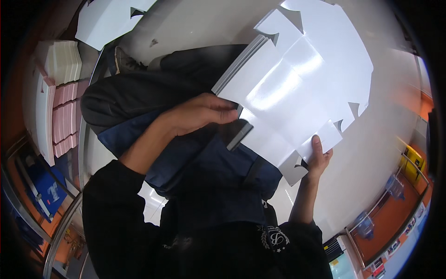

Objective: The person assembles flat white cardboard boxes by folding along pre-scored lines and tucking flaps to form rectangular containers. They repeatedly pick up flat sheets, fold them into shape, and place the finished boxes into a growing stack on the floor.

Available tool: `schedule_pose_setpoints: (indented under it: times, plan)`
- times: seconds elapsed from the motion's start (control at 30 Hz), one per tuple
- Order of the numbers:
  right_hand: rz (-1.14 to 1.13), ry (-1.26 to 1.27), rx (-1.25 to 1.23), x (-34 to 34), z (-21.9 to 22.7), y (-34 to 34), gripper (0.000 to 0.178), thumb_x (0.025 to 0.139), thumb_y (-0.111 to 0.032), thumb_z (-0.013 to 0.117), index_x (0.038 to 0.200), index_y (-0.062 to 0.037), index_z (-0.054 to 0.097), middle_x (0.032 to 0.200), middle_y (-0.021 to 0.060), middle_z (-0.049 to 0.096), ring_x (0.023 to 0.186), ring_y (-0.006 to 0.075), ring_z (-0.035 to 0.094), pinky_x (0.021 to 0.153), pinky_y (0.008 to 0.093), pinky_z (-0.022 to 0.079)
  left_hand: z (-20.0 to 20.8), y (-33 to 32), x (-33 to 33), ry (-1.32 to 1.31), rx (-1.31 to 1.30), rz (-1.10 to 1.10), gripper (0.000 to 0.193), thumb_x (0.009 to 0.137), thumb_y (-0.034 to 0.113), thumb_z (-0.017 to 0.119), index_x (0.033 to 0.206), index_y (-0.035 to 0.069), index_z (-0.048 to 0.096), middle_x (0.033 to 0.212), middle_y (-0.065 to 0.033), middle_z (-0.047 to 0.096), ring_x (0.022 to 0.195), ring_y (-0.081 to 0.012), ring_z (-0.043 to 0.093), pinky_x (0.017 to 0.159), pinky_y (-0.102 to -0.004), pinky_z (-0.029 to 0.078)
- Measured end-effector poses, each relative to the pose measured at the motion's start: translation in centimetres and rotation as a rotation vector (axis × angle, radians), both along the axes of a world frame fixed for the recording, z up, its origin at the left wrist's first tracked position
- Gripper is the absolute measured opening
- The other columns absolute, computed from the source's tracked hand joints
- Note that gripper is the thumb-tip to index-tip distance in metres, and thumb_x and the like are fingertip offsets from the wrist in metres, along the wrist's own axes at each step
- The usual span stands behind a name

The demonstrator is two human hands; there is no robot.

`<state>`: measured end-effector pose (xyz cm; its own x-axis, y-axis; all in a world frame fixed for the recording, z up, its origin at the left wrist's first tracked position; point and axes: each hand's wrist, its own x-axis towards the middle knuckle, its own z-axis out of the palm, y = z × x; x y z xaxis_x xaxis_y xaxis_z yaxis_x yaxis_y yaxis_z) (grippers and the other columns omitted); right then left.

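Black sleeve (118,204) nearest, glossy white cut-out sheets (334,65) beyond, held in both hands.
Left hand (200,114) grips the stack's left edge near a notch; right hand (318,162) pinches a lower-right flap, thumb on top. The sheets slant beside the navy cloth (134,132), above pale floor (376,139).

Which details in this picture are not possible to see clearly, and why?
Head view:
- Right hand: some fingers, behind the white card stack.
- Left hand: some fingers, beneath the hand or stack.
- Stack's underside: facing away.
- White sheet, upper left: far end, cut by top edge.
- Bluish containers, right: details, too small, blurred.
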<state>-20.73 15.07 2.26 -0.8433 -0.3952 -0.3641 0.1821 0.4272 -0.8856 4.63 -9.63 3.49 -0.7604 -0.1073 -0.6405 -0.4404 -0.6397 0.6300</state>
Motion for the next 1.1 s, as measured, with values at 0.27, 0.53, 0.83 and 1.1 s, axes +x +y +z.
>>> schedule_pose_setpoints:
  times: [0.27, 0.53, 0.83, 1.1]
  plan:
    - [0.024, -0.084, -0.166, 0.1, 0.1, 0.0, 0.05, 0.084, -0.005, 0.063, 0.129, 0.0094, 0.046, 0.113, 0.0176, 0.059, 0.098, 0.0253, 0.06, 0.081, 0.0385, 0.051, -1.1, 3.1, -2.4, -0.202, -0.562, -0.025, 0.037, 0.085, 0.026, 0.069, 0.111, -0.001, 0.066, 0.111, -0.0196, 0.067, 0.104, -0.0312, 0.063, 0.089, -0.0381, 0.047]
    - [-0.02, 0.013, -0.047, 2.2, 3.1, -3.1, 0.054, 0.084, -0.005, 0.066, 0.131, 0.0092, 0.043, 0.116, 0.0179, 0.057, 0.102, 0.0261, 0.06, 0.084, 0.0365, 0.051, -2.1, 2.3, 0.9, 0.124, -0.378, 0.272, 0.033, 0.095, 0.022, 0.057, 0.12, 0.001, 0.059, 0.116, -0.0069, 0.063, 0.105, -0.0134, 0.056, 0.091, -0.0293, 0.043]
    - [0.522, -0.145, -0.432, 6.9, 6.4, -26.6, 0.055, 0.086, -0.015, 0.07, 0.131, 0.0065, 0.046, 0.119, 0.0143, 0.06, 0.106, 0.0233, 0.06, 0.09, 0.0344, 0.049, 2.6, -9.6, 9.6, 0.201, -0.392, 1.164, 0.071, 0.093, 0.056, 0.049, 0.142, 0.005, 0.041, 0.129, -0.0136, 0.054, 0.114, -0.0195, 0.055, 0.094, -0.039, 0.045]
    - [0.678, -0.155, -0.501, 9.9, -1.6, -40.0, 0.057, 0.094, -0.028, 0.061, 0.136, 0.0043, 0.041, 0.125, 0.0156, 0.055, 0.11, 0.023, 0.057, 0.092, 0.0389, 0.05, 1.5, -14.4, 12.7, -0.658, -1.106, 0.909, 0.064, 0.094, 0.051, 0.046, 0.136, 0.002, 0.046, 0.099, -0.0257, 0.066, 0.092, -0.0421, 0.064, 0.085, -0.0441, 0.048]
